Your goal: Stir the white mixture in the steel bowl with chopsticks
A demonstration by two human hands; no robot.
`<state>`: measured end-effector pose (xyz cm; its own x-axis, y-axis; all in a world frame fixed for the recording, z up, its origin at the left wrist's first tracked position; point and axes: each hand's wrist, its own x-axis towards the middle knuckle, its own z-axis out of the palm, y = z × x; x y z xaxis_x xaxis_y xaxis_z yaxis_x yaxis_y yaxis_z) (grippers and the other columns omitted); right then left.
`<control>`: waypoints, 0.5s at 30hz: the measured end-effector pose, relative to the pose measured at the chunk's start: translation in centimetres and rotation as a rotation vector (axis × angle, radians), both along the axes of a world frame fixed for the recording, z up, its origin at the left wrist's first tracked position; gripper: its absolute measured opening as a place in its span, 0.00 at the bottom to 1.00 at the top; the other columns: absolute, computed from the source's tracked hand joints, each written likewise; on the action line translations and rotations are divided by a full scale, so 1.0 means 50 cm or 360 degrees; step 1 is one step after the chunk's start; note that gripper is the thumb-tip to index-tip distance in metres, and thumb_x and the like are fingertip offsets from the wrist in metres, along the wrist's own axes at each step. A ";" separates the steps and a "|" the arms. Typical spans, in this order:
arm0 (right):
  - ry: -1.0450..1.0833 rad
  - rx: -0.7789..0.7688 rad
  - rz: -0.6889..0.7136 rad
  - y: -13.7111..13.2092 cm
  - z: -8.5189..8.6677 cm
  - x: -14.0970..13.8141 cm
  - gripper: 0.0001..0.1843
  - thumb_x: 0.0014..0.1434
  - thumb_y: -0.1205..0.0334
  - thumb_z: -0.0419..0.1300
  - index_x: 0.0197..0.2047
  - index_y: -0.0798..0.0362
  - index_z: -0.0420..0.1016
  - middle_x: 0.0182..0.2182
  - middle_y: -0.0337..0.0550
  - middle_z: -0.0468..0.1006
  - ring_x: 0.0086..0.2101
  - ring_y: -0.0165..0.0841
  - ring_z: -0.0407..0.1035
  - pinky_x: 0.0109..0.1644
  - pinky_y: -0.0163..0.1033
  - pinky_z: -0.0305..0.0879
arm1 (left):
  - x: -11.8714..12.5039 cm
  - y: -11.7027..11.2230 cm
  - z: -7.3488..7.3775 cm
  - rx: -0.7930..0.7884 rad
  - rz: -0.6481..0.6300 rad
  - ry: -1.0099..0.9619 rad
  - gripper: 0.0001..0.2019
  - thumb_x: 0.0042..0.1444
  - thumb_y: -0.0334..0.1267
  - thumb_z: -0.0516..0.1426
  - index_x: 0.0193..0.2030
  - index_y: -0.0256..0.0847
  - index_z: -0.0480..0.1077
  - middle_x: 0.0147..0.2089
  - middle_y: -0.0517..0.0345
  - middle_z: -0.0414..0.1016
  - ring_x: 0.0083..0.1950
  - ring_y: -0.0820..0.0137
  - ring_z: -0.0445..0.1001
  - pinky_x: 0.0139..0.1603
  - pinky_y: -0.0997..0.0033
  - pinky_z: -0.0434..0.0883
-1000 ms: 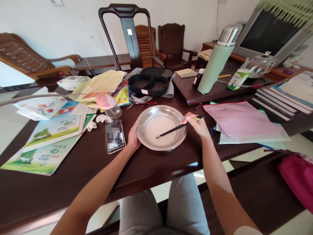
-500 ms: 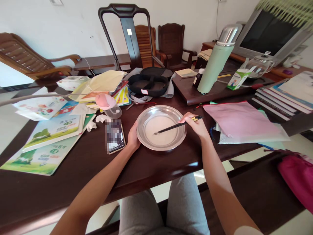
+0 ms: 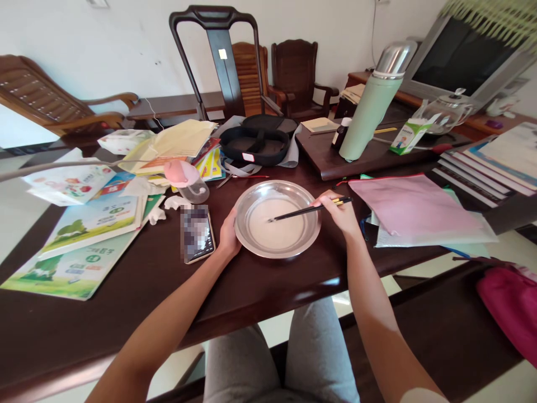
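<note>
At lower centre of the frame, just right of a phone (image 3: pixel 196 233) on the dark table (image 3: pixel 260 285), the left hand (image 3: pixel 229 235) curled around the left rim of a shallow metal dish (image 3: pixel 277 184). A thin pale liquid (image 3: pixel 277 235) covered its floor (smooth, no lumps visible), so the stirring looked well along, though not finished. At centre right, the right hand (image 3: pixel 342 215) pinched dark chopsticks (image 3: pixel 308 211), tips in the liquid.

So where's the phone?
In the head view, the phone lies flat on the table, just left of the metal dish and the left hand that holds its rim, with the pink cup behind it.
</note>
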<state>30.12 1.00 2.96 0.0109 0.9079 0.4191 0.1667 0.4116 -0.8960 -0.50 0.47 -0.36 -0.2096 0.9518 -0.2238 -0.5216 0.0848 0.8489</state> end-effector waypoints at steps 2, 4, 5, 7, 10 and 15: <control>0.0080 0.0017 -0.0181 0.003 -0.002 0.007 0.32 0.63 0.27 0.67 0.24 0.46 0.81 0.25 0.42 0.85 0.33 0.42 0.84 0.45 0.48 0.80 | 0.000 0.000 0.001 0.0009 -0.0003 0.0008 0.19 0.52 0.50 0.73 0.46 0.42 0.86 0.52 0.52 0.91 0.64 0.49 0.84 0.70 0.54 0.78; 0.0159 0.0018 -0.0249 0.003 -0.003 0.012 0.33 0.64 0.27 0.67 0.22 0.46 0.79 0.22 0.42 0.82 0.30 0.41 0.83 0.43 0.48 0.80 | 0.000 -0.001 0.003 0.0011 -0.0014 0.0011 0.20 0.52 0.50 0.73 0.48 0.41 0.86 0.51 0.52 0.91 0.64 0.49 0.84 0.71 0.53 0.77; 0.0173 0.0011 -0.0219 0.002 -0.003 0.012 0.34 0.65 0.27 0.66 0.21 0.46 0.78 0.21 0.42 0.82 0.29 0.41 0.82 0.42 0.47 0.80 | 0.000 -0.002 0.004 0.0008 -0.0019 0.0010 0.21 0.52 0.50 0.73 0.48 0.41 0.86 0.51 0.51 0.91 0.64 0.48 0.84 0.70 0.53 0.78; 0.0126 -0.0022 -0.0066 -0.002 -0.001 0.007 0.33 0.64 0.27 0.67 0.22 0.46 0.80 0.23 0.42 0.84 0.30 0.41 0.83 0.42 0.47 0.79 | 0.001 -0.003 0.007 0.0000 -0.0024 0.0004 0.20 0.52 0.49 0.73 0.48 0.41 0.86 0.52 0.51 0.91 0.64 0.48 0.84 0.69 0.53 0.78; -0.0001 -0.0042 0.0124 -0.005 0.002 -0.006 0.32 0.62 0.26 0.68 0.26 0.46 0.84 0.30 0.44 0.88 0.35 0.42 0.85 0.45 0.47 0.79 | 0.002 -0.003 0.009 -0.0003 -0.0020 0.0007 0.17 0.53 0.48 0.72 0.47 0.42 0.87 0.53 0.51 0.91 0.65 0.49 0.83 0.68 0.55 0.79; 0.0043 0.0002 -0.0149 0.003 0.000 0.005 0.32 0.62 0.25 0.67 0.25 0.45 0.82 0.27 0.42 0.86 0.34 0.42 0.84 0.48 0.48 0.79 | 0.002 -0.002 0.008 -0.0001 -0.0017 0.0041 0.19 0.53 0.51 0.73 0.47 0.42 0.86 0.51 0.51 0.91 0.65 0.49 0.84 0.69 0.53 0.78</control>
